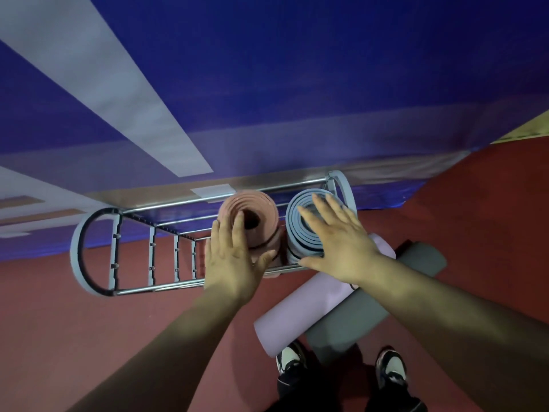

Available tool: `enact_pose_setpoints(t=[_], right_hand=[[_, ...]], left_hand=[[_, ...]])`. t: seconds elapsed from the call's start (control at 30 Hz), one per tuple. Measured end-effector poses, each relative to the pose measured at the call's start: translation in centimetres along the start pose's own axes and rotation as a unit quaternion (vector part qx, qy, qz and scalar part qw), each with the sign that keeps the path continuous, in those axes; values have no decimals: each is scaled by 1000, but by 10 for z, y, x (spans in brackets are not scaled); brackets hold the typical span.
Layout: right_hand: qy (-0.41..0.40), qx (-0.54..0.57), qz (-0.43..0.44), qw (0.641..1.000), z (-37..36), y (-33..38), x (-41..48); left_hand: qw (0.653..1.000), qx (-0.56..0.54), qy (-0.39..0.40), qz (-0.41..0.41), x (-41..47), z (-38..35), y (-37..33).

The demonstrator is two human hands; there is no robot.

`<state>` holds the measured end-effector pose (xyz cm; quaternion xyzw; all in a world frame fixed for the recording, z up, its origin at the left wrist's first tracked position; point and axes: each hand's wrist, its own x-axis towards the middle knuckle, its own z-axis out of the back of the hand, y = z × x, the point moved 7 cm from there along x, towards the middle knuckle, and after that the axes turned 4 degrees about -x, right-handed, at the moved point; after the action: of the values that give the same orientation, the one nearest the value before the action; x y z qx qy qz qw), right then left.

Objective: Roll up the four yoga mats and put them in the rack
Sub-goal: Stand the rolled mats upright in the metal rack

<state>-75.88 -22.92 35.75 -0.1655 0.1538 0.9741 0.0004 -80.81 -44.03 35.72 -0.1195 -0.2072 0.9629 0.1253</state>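
No text, label, brand, number or sign can be read anywhere, neither on the rolled mats, the rack, nor the wall.

Shiny metal rack (pixel 184 285) rails; matt foam pink mat (pixel 261 208).

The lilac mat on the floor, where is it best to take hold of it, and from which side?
Probably round its middle, from above and its left: the lilac mat lies flat as a roll, the grey mat lies close along its right, and its left flank faces open floor.
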Motion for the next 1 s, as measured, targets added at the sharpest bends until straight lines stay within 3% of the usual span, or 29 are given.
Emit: enact_pose_setpoints(t=[0.13,0.5,0.63,0.9,1.0], right_hand=[[-105,53,-8,993,5,-27,-37],[-78,145,-136,977,-44,-132,-112],[-30,175,-182,967,-72,-176,-139],[-44,198,-240,949,-146,-245,-191],[12,210,-257,943,-176,-260,-197]], left_hand=[[999,24,2,-46,-25,-9,-36],[995,-18,16,-101,-61,-67,-114],[997,25,-5,-78,-68,-97,-136],[994,67,-52,-69,-101,-163,-170],[999,33,0,-42,-118,-197,-181]])
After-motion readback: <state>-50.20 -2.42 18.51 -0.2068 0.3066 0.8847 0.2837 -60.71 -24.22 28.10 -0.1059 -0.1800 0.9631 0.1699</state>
